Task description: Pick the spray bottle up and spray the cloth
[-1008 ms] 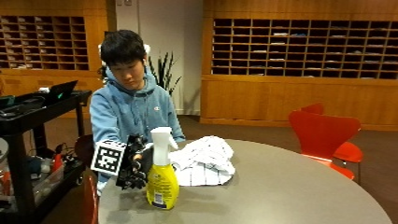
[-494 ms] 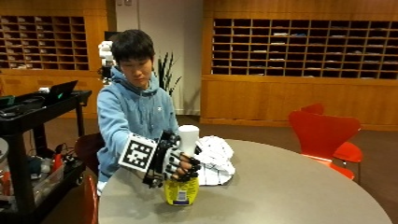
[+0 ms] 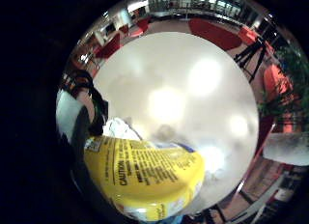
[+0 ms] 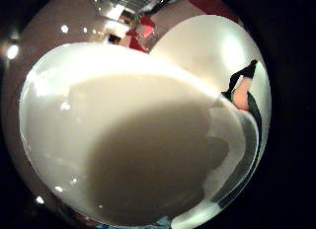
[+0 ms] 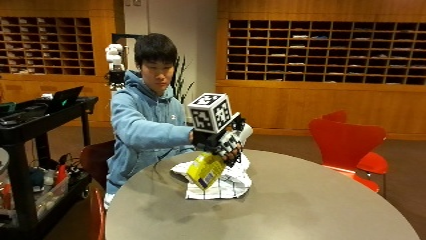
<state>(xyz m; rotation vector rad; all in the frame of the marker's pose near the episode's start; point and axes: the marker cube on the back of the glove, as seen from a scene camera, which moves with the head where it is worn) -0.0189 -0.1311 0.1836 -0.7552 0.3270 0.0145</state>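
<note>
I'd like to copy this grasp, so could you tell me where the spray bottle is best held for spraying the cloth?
Grip the spray bottle at its narrow neck under the white head, as the gloved right hand does now, coming from the side away from the nozzle. The neck is slim enough for fingers to wrap, and the yellow body hangs tilted over the cloth on the table.

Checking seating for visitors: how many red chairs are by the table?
1 red moulded plastic chair shows plainly, beside the round grey table, across from the person. More may be hidden outside the outside view.
</note>
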